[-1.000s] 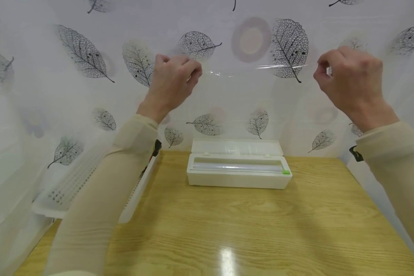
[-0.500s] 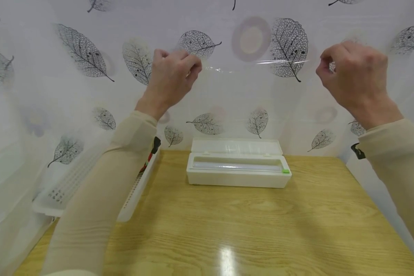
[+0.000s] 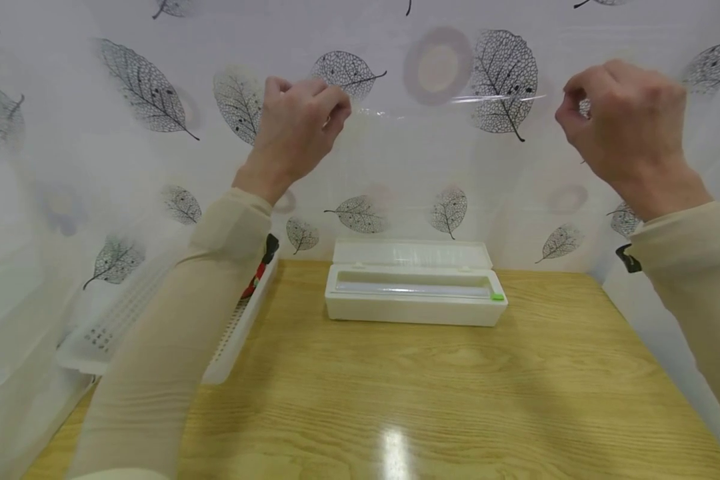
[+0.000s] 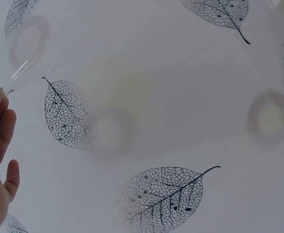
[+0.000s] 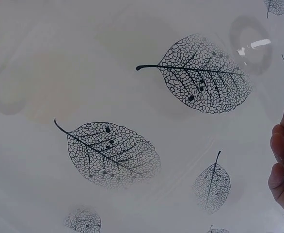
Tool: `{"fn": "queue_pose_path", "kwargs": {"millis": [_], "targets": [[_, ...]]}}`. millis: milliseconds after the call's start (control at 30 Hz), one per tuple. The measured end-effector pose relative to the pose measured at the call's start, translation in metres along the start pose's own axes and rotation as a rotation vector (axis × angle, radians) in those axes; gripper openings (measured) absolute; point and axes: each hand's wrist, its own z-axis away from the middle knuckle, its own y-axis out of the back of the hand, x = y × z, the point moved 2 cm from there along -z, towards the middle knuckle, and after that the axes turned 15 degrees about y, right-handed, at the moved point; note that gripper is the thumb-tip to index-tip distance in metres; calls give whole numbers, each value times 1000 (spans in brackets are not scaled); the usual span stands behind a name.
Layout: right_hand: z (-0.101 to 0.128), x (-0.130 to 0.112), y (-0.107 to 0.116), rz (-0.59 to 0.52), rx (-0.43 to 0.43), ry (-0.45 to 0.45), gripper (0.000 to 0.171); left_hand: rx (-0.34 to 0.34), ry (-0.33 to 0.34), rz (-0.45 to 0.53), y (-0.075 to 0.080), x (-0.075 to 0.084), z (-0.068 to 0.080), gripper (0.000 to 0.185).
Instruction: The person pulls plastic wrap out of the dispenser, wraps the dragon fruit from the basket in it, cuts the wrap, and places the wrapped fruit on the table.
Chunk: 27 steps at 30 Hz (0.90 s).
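— Two hands up, nothing lying on the near part of the table [image 3: 432, 400]. From my seat I read it like this: the box of wrap [image 3: 417, 293] sits open at the far edge, lid back, the roll visible inside with a green tab at its right end. A white basket [image 3: 228, 340] lies off to the left, partly behind my left sleeve.

— And the film itself?

— A sheet of cling film [image 3: 456, 133] hangs stretched between the hands, well above the box, in front of the leaf-print curtain [image 3: 144, 87]. Its top edge shows as a bright glint; I cannot tell whether its lower end reaches the roll.

— How far along, would you say?

— My judgement: the length is drawn out and held taut; cutting it off and putting it on anything looks undone.

— Fingers?

— The left hand [image 3: 297, 133] has fingers curled, pinching the film's upper left corner. The right hand [image 3: 627, 123] pinches the upper right corner the same way (its wrist view shows only curled fingertips at the frame's edge).
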Motion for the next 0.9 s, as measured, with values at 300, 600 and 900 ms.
{"fn": "queue_pose_path", "kwargs": {"millis": [300,600,900], "targets": [[-3,1,0,-2,6,-11,25,8,6,5,3,1,-2,22],[-6,2,3,9,-18,-33,27,23,6,15,8,2,-4,24],[-6,1,8,16,-47,-16,30,21,2,17,10,3,-3,23]]}}
